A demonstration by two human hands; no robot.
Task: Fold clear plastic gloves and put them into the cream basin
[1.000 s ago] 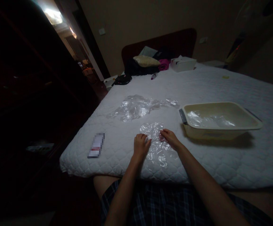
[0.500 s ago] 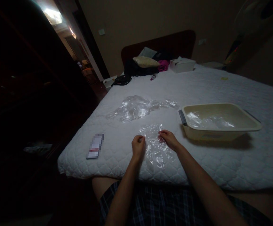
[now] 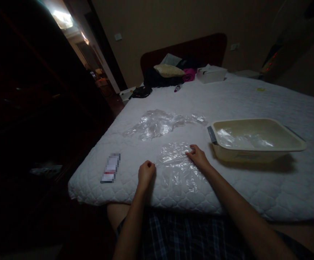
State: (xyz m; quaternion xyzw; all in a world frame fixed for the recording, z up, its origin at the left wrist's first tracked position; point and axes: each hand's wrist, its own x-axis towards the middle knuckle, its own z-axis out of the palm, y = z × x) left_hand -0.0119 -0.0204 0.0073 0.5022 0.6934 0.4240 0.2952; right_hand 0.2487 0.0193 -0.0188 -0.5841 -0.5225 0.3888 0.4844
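white box (image 3: pixel 212 75) beside pink bundle (image 3: pixel 189 75), near headboard (image 3: pixel 209 47)

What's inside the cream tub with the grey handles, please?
Shiny, wrinkled clear plastic shows inside the tub, mostly toward its left and middle. The near wall hides the lower part, so whatever lies deeper or beneath that plastic can't be seen.

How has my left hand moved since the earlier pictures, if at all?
Yes: your left hand has moved left, farther from the tub.

Dark plaid shorts (image 3: pixel 173 234), pale blue lines; hands (image 3: pixel 145 174) bare.
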